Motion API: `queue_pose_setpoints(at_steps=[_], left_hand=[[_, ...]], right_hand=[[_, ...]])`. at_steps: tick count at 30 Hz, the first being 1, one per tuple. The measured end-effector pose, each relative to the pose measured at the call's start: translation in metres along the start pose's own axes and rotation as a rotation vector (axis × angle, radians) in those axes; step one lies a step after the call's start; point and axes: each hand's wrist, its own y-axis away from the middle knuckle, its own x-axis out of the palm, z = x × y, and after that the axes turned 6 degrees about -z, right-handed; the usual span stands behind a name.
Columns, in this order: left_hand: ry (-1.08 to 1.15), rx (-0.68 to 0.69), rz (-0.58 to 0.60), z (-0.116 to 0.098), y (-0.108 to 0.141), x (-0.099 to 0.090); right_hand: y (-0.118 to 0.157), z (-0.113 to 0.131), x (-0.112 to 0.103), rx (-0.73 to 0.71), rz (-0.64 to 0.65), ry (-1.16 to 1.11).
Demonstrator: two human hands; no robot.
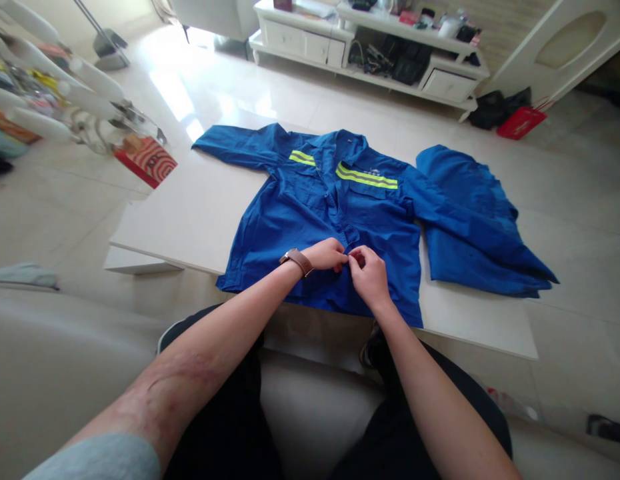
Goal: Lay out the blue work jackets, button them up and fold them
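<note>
A blue work jacket (290,220) with yellow reflective strips lies front up on a low white table (190,213), collar pointing away from me. Its front placket is parted near the collar and runs down to my hands. My left hand (327,255), a watch on the wrist, pinches the placket edge low on the front. Fingertips of my right hand (369,272) pinch the same spot from the other side, nearly touching the left. Whatever small part sits between the fingers is hidden. Beside the jacket's right-hand sleeve rests another folded blue garment (460,180).
Past the table stands a white TV cabinet (300,50) with items on it. A red paper bag (523,123) is on the floor at right. At left, a red-and-white box (150,160) sits near a rack of white rounded pieces. A grey sofa (80,340) is beneath me.
</note>
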Motion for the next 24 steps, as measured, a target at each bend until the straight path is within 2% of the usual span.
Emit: queue_pose_setpoints(at_steps=[4, 10, 19, 24], left_hand=[[-0.077, 0.058, -0.019, 0.004, 0.0, -0.001], [-0.15, 0.187, 0.017, 0.008, 0.001, -0.007], [-0.146, 0.217, 0.056, 0.003, 0.006, -0.01], [-0.158, 0.199, 0.0, 0.003, 0.004, -0.007]], right_hand=[[0.0, 0.0, 0.0, -0.008, 0.005, 0.019], [0.001, 0.001, 0.001, -0.003, -0.006, 0.045], [-0.001, -0.005, -0.001, 0.016, -0.023, 0.013], [-0.002, -0.005, 0.0, -0.005, -0.009, -0.01]])
